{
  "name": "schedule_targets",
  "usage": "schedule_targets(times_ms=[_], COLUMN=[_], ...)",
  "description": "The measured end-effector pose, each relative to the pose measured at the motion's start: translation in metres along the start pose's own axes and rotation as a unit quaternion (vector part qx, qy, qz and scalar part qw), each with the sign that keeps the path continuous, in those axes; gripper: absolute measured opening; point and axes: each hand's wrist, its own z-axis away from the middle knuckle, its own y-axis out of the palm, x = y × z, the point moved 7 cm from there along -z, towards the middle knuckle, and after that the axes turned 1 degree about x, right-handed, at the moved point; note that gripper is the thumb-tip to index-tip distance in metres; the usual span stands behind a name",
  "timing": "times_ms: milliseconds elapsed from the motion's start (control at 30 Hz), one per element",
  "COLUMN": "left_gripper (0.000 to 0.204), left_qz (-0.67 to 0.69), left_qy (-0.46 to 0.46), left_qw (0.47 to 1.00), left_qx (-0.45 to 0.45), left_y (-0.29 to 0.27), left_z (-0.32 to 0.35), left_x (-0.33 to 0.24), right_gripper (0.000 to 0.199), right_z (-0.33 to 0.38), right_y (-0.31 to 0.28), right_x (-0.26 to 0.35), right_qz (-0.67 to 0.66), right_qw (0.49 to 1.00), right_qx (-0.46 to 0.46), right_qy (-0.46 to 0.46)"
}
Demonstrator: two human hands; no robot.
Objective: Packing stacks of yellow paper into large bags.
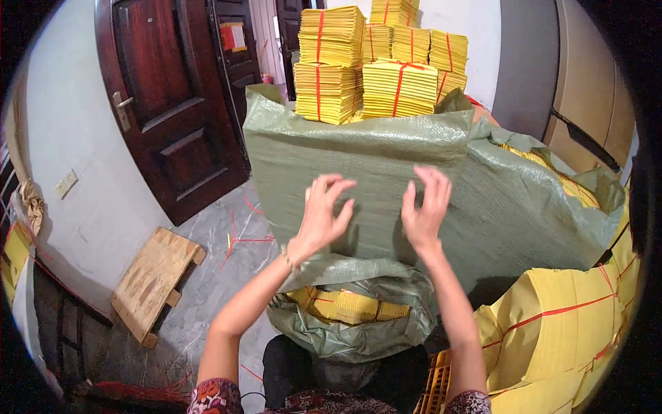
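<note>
A large green woven sack (358, 155) stands in front of me, with several bundles of yellow paper (398, 90) tied with red string rising out of its mouth. My left hand (325, 212) is raised before the sack's near side, its fingers apart and curved, holding nothing. To its right, my right hand (426, 207) is likewise open and empty, fingertips pointing up. Whether either hand touches the sack is hard to tell. Below my hands, close to my legs, a smaller green sack (352, 347) gapes with tied yellow paper bundles (352, 306) inside.
Another green sack (527, 200) of yellow paper leans at the right. Yellow stacks (552, 317) bound with red string lie at the lower right. A wooden pallet (155, 279) rests on the grey floor by a dark wooden door (169, 96). Loose red string (241, 239) lies on the floor.
</note>
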Motion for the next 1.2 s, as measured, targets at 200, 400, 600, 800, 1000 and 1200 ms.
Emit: schedule_targets(times_ms=[200,400,600,800,1000,1200], left_gripper=[0.043,0.078,0.094,0.086,0.108,0.071], left_qz=[-0.044,-0.203,-0.218,-0.316,-0.18,-0.254], left_qy=[0.042,-0.022,-0.075,0.048,0.118,0.186], left_qw=[0.997,0.971,0.955,0.91,0.963,0.942], left_qx=[-0.044,-0.124,-0.188,-0.265,-0.162,-0.115], left_y=[-0.017,-0.02,-0.038,-0.057,-0.055,-0.07], left_z=[-0.091,-0.167,-0.216,-0.282,-0.311,-0.296], left_x=[-0.001,0.023,0.058,0.002,0.004,-0.012], right_gripper=[0.044,0.037,0.034,0.035,0.035,0.035], right_z=[-0.069,-0.058,-0.057,-0.056,-0.056,-0.062], right_y=[0.024,0.044,0.048,0.046,0.049,0.043], right_x=[-0.007,-0.045,-0.044,-0.048,-0.046,-0.044], right_qz=[0.211,0.183,0.191,0.2,0.192,0.195], right_qw=[0.968,0.972,0.971,0.97,0.971,0.97], right_qx=[0.03,0.078,0.061,0.051,0.038,0.031], right_qy=[-0.131,-0.125,-0.132,-0.132,-0.136,-0.143])
